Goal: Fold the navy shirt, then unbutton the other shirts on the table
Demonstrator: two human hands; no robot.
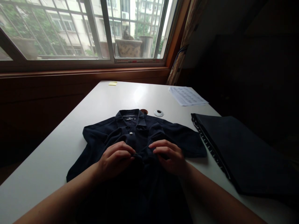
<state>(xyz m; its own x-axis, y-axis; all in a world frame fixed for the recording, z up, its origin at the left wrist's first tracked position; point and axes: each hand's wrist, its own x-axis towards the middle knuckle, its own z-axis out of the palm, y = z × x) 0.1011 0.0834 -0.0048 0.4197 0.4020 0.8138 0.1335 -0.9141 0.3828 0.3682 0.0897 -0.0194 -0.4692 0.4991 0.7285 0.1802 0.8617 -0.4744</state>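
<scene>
A dark navy polo shirt [109, 137] lies face up on the white table [58, 149], collar pointing away from me. One white button [131, 133] shows on the placket below the collar. My left hand [115, 161] pinches the placket fabric near the chest, fingers curled closed on it. Just to its right, my right hand [169, 155] also has bent fingers pressed onto the shirt's placket. Both hands sit close together at the shirt's middle.
A folded dark garment [245, 149] with a striped edge lies on the right. Printed sheets of paper [187, 95] rest at the far right corner, a yellow sticky note [112, 83] at the far edge, a small round white object [158, 113] beyond the collar. A window stands behind.
</scene>
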